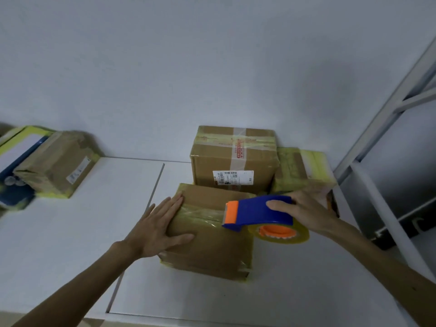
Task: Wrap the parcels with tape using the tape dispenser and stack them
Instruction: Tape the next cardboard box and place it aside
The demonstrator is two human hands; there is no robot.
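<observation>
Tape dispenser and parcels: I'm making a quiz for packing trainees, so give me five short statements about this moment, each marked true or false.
1. The right hand grips the blue tape dispenser. True.
2. The left hand lifts the near parcel off the white table. False: it lies flat, fingers straight, on the parcel's left top edge, and the parcel sits on the table.
3. The tape roll is red. False: it is yellowish clear tape on an orange hub.
4. The labelled parcel stands behind the near parcel. True.
5. The dispenser's orange end is over the near parcel's top. True.
</observation>
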